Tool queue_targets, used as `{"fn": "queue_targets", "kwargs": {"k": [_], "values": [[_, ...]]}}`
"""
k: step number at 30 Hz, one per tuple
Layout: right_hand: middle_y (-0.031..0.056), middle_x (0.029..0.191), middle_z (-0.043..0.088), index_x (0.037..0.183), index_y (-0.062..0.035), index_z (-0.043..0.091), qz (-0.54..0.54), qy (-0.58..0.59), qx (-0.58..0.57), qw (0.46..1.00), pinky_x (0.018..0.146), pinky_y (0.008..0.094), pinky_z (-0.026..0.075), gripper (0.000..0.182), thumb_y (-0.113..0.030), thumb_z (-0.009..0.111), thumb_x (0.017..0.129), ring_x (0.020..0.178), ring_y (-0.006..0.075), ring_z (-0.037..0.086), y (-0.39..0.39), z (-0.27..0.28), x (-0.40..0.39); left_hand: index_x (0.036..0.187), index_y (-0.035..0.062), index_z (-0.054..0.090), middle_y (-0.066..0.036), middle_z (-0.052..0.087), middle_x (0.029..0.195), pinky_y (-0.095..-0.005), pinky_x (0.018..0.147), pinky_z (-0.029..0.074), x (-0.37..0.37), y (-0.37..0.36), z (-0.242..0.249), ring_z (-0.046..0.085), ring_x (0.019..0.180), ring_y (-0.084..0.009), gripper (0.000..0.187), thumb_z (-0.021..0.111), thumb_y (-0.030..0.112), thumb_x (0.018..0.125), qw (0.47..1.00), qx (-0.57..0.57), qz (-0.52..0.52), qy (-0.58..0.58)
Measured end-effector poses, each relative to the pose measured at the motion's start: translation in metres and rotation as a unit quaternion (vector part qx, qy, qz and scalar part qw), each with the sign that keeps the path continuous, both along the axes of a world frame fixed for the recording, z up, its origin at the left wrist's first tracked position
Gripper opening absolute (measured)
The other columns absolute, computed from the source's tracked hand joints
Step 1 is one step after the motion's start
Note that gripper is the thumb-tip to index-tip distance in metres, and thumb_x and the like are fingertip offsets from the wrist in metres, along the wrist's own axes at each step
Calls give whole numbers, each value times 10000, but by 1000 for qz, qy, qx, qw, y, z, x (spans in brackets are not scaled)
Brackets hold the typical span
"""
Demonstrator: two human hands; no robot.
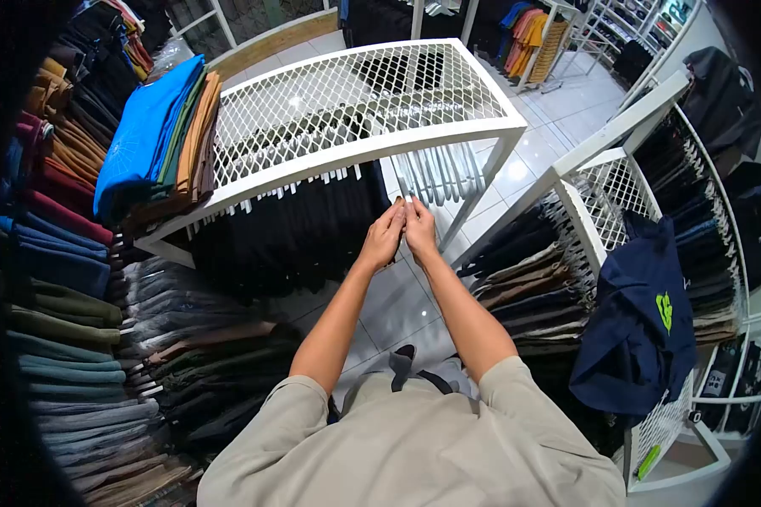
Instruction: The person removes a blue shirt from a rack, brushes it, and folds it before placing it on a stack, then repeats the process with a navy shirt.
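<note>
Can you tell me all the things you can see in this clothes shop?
white mesh rack: one, white, middle, ahead of the hands
folded shirts: one stack, blue, green, tan, on the rack's left end
white hangers: a row, white, under the rack's right end
dark hanging clothes: many, black, under the rack
navy shirt: one, navy with a green print, draped on the right rack
left hand: one, touching the right hand
right hand: one, fingertips by the hangers
</note>
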State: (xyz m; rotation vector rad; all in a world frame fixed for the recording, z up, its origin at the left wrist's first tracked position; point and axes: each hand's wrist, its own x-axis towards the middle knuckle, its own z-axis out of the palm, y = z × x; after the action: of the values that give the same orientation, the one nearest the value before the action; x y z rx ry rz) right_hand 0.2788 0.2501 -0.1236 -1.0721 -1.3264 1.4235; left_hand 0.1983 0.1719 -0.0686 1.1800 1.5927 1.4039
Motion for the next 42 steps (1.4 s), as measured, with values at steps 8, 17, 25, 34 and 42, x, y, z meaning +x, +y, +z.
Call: {"fn": "queue_targets", "kwargs": {"k": [8, 17, 25, 34, 42], "values": [[23, 816, 633, 989, -11, 635, 22, 16, -40, 999, 577, 245, 456, 248, -230, 538, 1056, 683, 79, 564, 9, 33, -10, 1410, -17, 542, -101, 648, 1297, -297, 1018, 446, -16, 19, 4, 610, 1155, -165, 509, 439, 370, 1096, 998, -23, -42, -39], [33, 908, 649, 1394, -11, 527, 55, 15, -157, 986, 581, 229, 467, 432, -240, 585, 1033, 752, 83, 602, -33, 31, 47, 1308, 16, 622, -156, 718, 1080, -349, 891, 507, 20, -23, 4, 685, 1008, -214, 495, 447, 416, 1074, 998, -50, -23, 8], [-13, 1043, 649, 1326, -81, 618, -71, 15, -114, 991, 678, 203, 465, 359, -238, 643, 1004, 823, 75, 615, -136, 99, 211, 1339, 24, 617, -172, 707, 1200, -347, 982, 487, 108, -67, 51, 658, 1150, -234, 465, 485, 380, 1071, 976, -82, -200, -33], [-2, 891, 629, 1231, 1, 650, -360, -139, 66, 920, 708, 202, 456, 241, -91, 615, 1011, 763, 53, 551, -196, 217, 407, 1276, 20, 654, -187, 723, 1132, -356, 884, 527, 236, 7, 140, 706, 1005, -269, 386, 571, 305, 1028, 898, 51, -436, 29], [6, 832, 669, 1131, 1, 696, -480, -271, 147, 821, 640, 222, 464, 194, -123, 650, 988, 696, 56, 565, -177, 244, 595, 1193, -12, 690, -149, 746, 976, -330, 838, 529, 384, 133, 188, 703, 923, -188, 370, 605, 305, 1022, 837, 177, -504, 114]]}}
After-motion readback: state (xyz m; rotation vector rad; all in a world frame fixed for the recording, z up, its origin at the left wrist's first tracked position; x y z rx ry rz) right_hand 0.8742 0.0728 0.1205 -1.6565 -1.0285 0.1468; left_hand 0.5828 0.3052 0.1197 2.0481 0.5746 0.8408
